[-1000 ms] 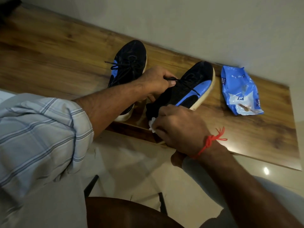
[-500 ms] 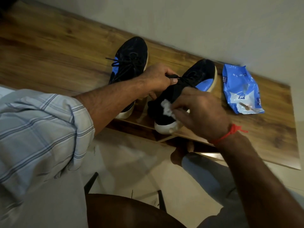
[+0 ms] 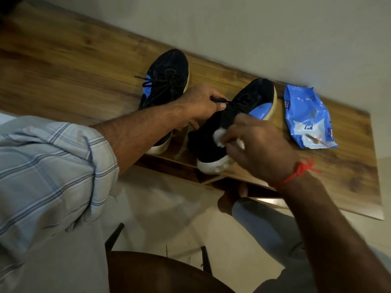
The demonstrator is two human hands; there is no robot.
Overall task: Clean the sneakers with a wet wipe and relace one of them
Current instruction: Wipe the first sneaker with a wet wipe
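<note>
hands (image 3: 260, 149) – wipe (image 3: 220, 135) on sneaker (image 3: 213, 134), wipes pack (image 3: 306, 117) shut

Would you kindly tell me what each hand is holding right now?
Left hand: pinching the lace of the right sneaker.
Right hand: gripping the wet wipe.

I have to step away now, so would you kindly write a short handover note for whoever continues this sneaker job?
Left hand: grips the right-hand sneaker at its laces, steadying it.
Right hand: pinches the wet wipe against that sneaker's black side near the heel.
The other sneaker sits to the left on the wooden table, laced; the wipes pack lies to the right.
Done: wiping is under way.
Left: finish both sneakers, then relace one.
</note>
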